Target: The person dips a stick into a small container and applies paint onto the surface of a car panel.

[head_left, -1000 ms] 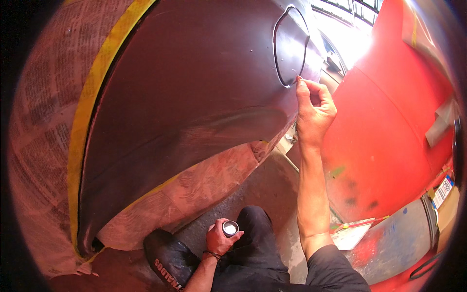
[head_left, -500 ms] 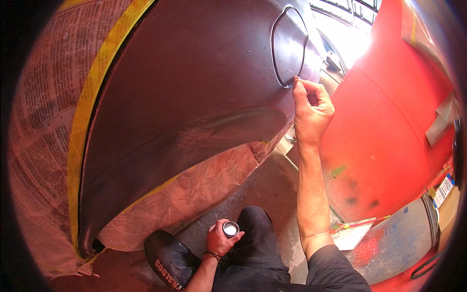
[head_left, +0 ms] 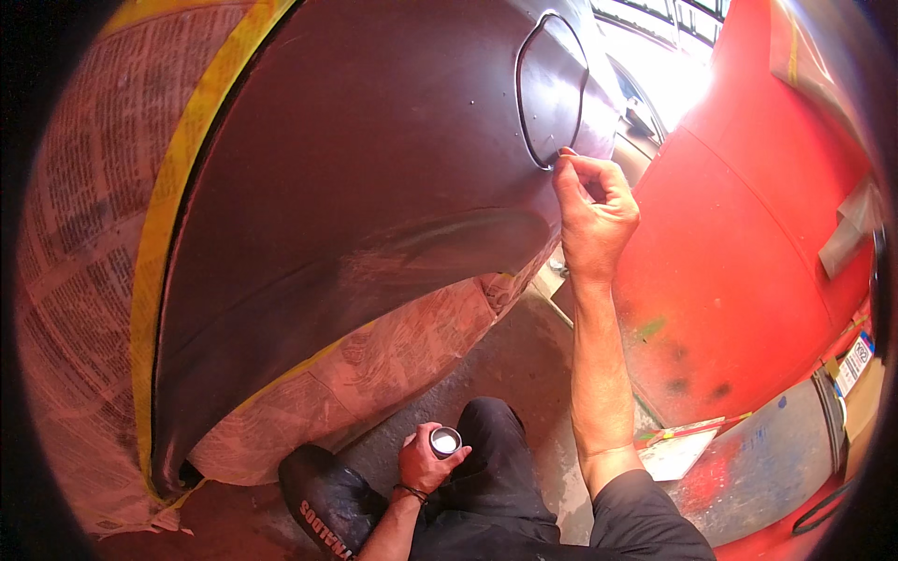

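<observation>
At the lower middle, above my knees, my left hand [head_left: 423, 465] is wrapped round a small dark round cup [head_left: 445, 442] with something white inside. My right hand [head_left: 599, 220] is raised to a dark, matt car body panel [head_left: 355, 178]. Its thumb and forefinger are pinched together at the lower end of an oval flap [head_left: 552, 93] outlined by a dark gap, probably a fuel filler flap. Whatever sits between those fingertips is too small to name. A few tiny drops or specks dot the panel beside the flap.
Printed newspaper masking [head_left: 84, 271] and yellow tape [head_left: 148, 290] border the panel on the left; more paper [head_left: 374, 374] hangs below it. A large red panel [head_left: 739, 252] stands close to my right arm. Beneath that are a white sheet [head_left: 681, 456] and a paint-stained grey surface [head_left: 762, 467].
My right hand has shifted slightly left along the lower end of the flap, still pinched. My left hand with the cup has barely moved.
</observation>
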Motion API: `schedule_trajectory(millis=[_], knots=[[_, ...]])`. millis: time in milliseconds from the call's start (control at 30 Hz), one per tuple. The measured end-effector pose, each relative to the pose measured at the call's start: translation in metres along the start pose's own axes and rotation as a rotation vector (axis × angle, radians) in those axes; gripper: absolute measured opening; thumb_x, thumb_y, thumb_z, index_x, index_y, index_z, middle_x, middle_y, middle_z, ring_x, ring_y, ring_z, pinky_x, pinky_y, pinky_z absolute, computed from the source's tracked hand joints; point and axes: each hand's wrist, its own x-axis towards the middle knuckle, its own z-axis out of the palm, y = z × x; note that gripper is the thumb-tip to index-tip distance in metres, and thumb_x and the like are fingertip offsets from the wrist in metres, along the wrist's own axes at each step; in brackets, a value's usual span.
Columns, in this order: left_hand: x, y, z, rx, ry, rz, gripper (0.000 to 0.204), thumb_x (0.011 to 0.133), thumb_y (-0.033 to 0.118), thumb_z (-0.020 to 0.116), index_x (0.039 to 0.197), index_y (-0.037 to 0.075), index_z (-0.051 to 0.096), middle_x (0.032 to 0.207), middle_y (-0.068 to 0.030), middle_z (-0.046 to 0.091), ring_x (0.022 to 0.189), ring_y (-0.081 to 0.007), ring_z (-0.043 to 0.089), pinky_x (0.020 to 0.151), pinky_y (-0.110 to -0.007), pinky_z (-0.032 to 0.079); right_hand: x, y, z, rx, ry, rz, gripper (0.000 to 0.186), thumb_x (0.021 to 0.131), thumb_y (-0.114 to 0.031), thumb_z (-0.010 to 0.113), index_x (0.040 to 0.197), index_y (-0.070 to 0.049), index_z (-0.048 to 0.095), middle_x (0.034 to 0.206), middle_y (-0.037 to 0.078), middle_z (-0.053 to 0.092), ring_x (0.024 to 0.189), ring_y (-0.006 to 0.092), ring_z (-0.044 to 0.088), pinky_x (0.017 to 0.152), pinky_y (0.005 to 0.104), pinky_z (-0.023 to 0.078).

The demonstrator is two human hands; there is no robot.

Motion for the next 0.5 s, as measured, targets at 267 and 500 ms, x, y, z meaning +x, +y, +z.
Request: schedule_trajectory(millis=[267, 500], knots=[[0.002, -0.004, 0.002, 0.011, 0.015, 0.011, 0.083, 0.076, 0.059, 0.101, 0.130, 0.008, 0.065, 0.117, -0.0203, 0.077, 0.110, -0.0429, 0.076, 0.095, -0.052, 0.060, 0.003, 0.006, -0.005, 0.015, 0.046, 0.079, 0.011, 0.098, -0.007, 0.085, 0.106, 0.000, 0.083, 0.101, 0.006, 0.082, 0.099, 0.0105, 0.073, 0.090, 0.0273, 0.061], [0.003, -0.005, -0.002, -0.011, 0.065, 0.013, 0.081, 0.076, 0.060, 0.100, 0.128, 0.009, 0.066, 0.115, -0.0201, 0.078, 0.108, -0.0445, 0.075, 0.093, -0.054, 0.060, -0.020, 0.005, -0.032, 0.220, 0.150, 0.155, 0.010, 0.101, -0.009, 0.084, 0.104, 0.000, 0.081, 0.095, 0.000, 0.078, 0.089, 0.0056, 0.068, 0.083, 0.0240, 0.055]])
